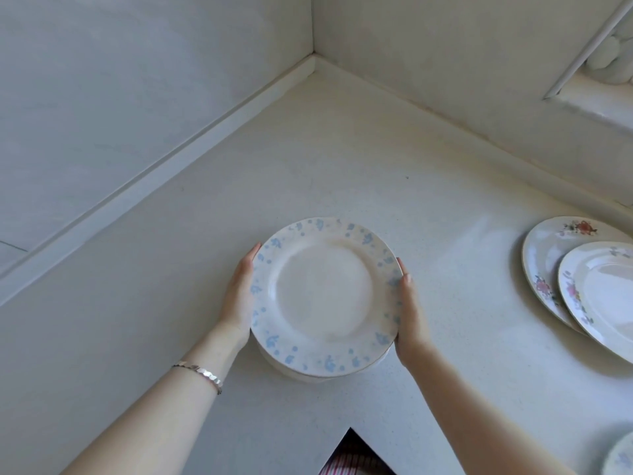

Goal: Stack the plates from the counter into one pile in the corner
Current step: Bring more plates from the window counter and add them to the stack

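A white plate with a blue speckled rim [325, 296] sits on top of a small pile of plates in the middle of the white counter [342, 159]. The rims of the plates under it show at its near edge. My left hand [239, 296] grips the pile's left side and my right hand [409, 310] grips its right side. Two white plates with pink flowers lie overlapped at the right: the far floral plate [548, 255] and the near floral plate [603, 293] resting partly on it. The counter's corner [313, 60] lies beyond the pile.
Pale walls meet behind the counter corner. A window ledge [596, 104] sits at the upper right. Another blue-speckled plate [621, 457] peeks in at the bottom right. The counter's inner front edge forms a notch [352, 440] near me.
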`<state>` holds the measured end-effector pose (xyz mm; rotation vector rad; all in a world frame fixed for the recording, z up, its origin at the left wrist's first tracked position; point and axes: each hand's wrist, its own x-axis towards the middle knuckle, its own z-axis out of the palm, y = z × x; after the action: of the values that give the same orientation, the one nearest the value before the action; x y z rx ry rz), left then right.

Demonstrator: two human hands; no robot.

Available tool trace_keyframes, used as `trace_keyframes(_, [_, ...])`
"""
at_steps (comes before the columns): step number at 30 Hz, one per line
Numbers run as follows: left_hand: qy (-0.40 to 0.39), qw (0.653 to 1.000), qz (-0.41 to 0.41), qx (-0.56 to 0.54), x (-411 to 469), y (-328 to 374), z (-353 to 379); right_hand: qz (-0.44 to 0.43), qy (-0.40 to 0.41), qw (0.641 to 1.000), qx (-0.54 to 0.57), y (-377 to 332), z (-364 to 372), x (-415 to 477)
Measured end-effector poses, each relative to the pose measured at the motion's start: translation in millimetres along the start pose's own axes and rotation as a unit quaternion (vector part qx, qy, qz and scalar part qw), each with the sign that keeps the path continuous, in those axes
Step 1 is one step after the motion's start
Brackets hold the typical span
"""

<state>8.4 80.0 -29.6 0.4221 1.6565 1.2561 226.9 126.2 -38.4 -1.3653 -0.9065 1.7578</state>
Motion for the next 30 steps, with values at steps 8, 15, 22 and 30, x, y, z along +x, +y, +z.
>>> trace_keyframes(8, [0.022, 0.985, 0.009, 0.172, 23.0, 36.0, 7.0, 0.010, 0.053, 0.998, -0.015, 2.9, -2.2, 2.4])
trace_keyframes(15, [-0.139, 0.899, -0.079, 0.408, 71.8, 75.2, 43.0, 0.059, 0.085, 0.994, 0.047, 22.7, 15.1, -35.7])
trace_keyframes(22, [-0.101, 0.886, -0.077, 0.446, 68.1, 71.7, 50.4, 0.053, 0.101, 0.993, 0.024, 12.8, 22.0, -40.0])
trace_keyframes(30, [0.003, 0.786, 0.157, 0.598, 19.8, 84.3, 94.6, 0.143, 0.011, 0.981, -0.133, -23.2, -46.2, -39.2])
